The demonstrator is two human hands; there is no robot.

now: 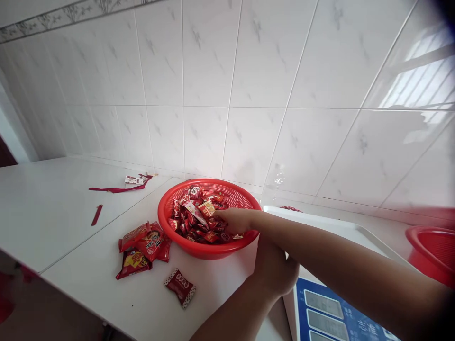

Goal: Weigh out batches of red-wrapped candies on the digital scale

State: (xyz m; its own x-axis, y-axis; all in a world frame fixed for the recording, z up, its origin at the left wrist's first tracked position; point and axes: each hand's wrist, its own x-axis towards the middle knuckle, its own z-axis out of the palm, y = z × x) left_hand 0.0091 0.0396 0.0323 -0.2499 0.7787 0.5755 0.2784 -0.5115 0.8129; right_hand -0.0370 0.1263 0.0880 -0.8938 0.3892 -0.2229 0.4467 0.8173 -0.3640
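A red plastic basket (167, 208) with perforated sides holds many small wrapped snack packets (195, 215), mostly red. My right hand (236, 220) reaches in over its right rim, among the packets. One finger or thumb lies by a beige-and-red packet (207, 208); the other fingers are largely hidden, and I cannot make out what they hold. Crossing under my right forearm, my left hand (275, 270) is closed at the basket's right rim, its fingertips mostly covered. Left of the basket lies a pile of larger red snack bags (151, 242). One dark red packet (180, 287) lies alone in front.
A digital weighing scale with a blue panel (323, 310) and white tray (355, 232) stands at right. Beyond it is another red basket (426, 241). Red ribbon scraps (121, 190) and a short red strip (96, 214) lie on the white table (53, 199). A tiled wall (206, 137) rises behind.
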